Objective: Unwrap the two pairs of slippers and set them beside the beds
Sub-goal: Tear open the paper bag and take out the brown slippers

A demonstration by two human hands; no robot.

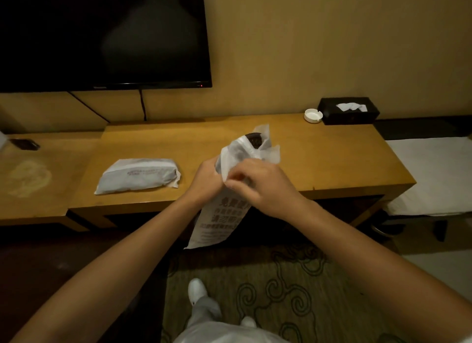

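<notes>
**Opening first slipper pack, second still sealed**

Landmark: desk [319, 158]. All places given against it.

Nearest: person stands on the patterned carpet [281, 291] in front of the desk, white shoe [196, 290] visible below. Both forearms reach forward to a paper-wrapped slipper pack [222, 215] held upright over the desk's front edge, its lower end hanging below the desk top and its top end torn open.

Left hand [207, 181] is curled around the pack's middle from the left, gripping it. Right hand [260, 183] pinches the loose white wrapper at the front of the opening, fingers closed on the paper. A dark slipper [255, 139] pokes out of the torn top.

Doing it well, my read: keep the left grip on the slippers through the paper, not on paper alone, so the pair doesn't drop to the carpet. Peel the flap down and away with the right hand, or slide the pair out upward; thin wrapper probably tears unevenly, so regrip lower if it rips short. Hold it over the desk.

Further: second pack [139, 175] lies flat on the desk, left of the hands, sealed, untouched.

Far edge of desk, right end: white ashtray [313, 115], then black tissue box [348, 110] just beside it. TV [102, 36] on the wall above the desk's left part. Bed [431, 174] with white cover just off the desk's right end.
</notes>
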